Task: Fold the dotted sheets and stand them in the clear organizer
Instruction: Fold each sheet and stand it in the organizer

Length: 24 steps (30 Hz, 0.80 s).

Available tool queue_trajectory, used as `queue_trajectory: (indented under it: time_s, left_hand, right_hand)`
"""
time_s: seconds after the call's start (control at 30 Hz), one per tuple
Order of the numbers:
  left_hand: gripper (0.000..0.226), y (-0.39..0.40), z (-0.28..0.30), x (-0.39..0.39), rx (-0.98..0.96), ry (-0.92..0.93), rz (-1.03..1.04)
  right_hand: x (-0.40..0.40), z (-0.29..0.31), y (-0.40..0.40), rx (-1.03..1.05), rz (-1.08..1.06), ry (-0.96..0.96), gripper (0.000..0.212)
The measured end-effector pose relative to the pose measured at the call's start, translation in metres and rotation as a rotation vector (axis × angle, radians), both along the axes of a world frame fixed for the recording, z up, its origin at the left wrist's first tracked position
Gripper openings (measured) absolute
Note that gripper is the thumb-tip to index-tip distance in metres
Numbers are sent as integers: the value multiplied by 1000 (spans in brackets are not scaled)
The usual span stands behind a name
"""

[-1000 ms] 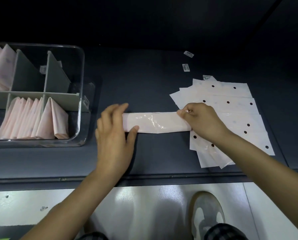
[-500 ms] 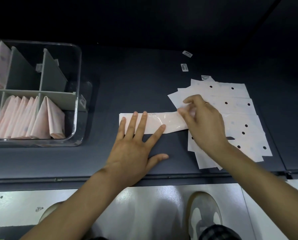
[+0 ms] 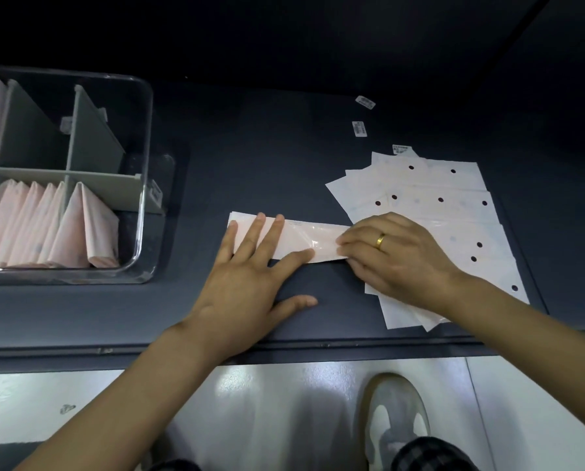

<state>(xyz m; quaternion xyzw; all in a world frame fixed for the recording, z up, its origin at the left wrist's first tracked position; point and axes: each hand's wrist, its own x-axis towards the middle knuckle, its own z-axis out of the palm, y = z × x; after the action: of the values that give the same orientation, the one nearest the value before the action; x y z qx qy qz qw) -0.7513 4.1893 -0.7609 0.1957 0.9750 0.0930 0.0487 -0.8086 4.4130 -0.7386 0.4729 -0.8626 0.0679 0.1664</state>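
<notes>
A sheet folded into a long pale pink strip [image 3: 304,237] lies flat on the dark table [image 3: 250,158]. My left hand [image 3: 250,270] presses its left half with straight, spread fingers. At the strip's right end, my right hand [image 3: 391,256] has its fingertips on the edge, with its fingers bent; a gold ring is on one finger. To the right lies a fanned pile of white dotted sheets [image 3: 437,198], partly under my right hand. The clear organizer [image 3: 145,185] stands at the left, with folded pink sheets [image 3: 46,226] upright in its front compartment.
Grey dividers [image 3: 90,137] split the organizer, and its back right compartments hold nothing. Small barcode labels [image 3: 359,128] lie on the table behind the pile. The table's front edge [image 3: 284,346] runs below my hands, with a shoe [image 3: 394,416] on the pale floor beneath.
My left hand went from holding the strip's left end to lying flat on it with spread fingers. My right hand lowered onto the strip's right end.
</notes>
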Motion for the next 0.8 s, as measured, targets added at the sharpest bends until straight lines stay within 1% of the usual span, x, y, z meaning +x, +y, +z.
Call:
queue_trajectory:
  time_s: [0.07,0.13,0.2,0.23,0.27,0.33,0.4,0.47,0.5,0.6,0.67,0.7,0.73,0.8]
  left_hand:
    - [68,-1,-2,1,67,29,60]
    - [53,-2,-3,2,114,85,113]
    - [32,-3,-4,4,128,221,106]
    - [26,-5,-6,6,137,299,94]
    - [25,-7,-7,8,156,358,84]
    - [27,-11,-9,13,229,409,79]
    - [28,-15,-10,17,321,387,103]
    - [27,-16,-11,19,397,324,147]
    - [23,-17,-11,20,433,289,177]
    - [17,-16,-11,22,521,204,290]
    - [13,-14,-11,21,533,186,372]
    - [9,-13,-12,21,533,180,417]
    - [7,-13,-12,20,535,171,461]
    - [5,-12,-13,19,541,162,544]
  right_hand:
    - [10,1,-10,-77,-2,-29,11]
    - [24,-1,-24,-147,8,-50,13]
    - [37,-3,-38,-217,11,-76,15]
    - [42,-4,-43,-248,9,-91,14]
    - [46,-5,-46,-271,10,-118,14]
    - [49,-6,-47,-279,5,-232,14]
    - [47,-7,-42,-235,-29,-391,23]
    - [43,-9,-38,-190,-84,-523,39]
    - [42,-10,-37,-201,-108,-561,40]
    - [37,-8,-42,-350,-249,-753,29]
    - [30,-4,-50,-448,-364,-866,15]
    - [24,-3,-54,-463,-411,-895,8]
    - [19,-1,-58,-463,-442,-913,12]
    - [9,1,-66,-435,-467,-954,32]
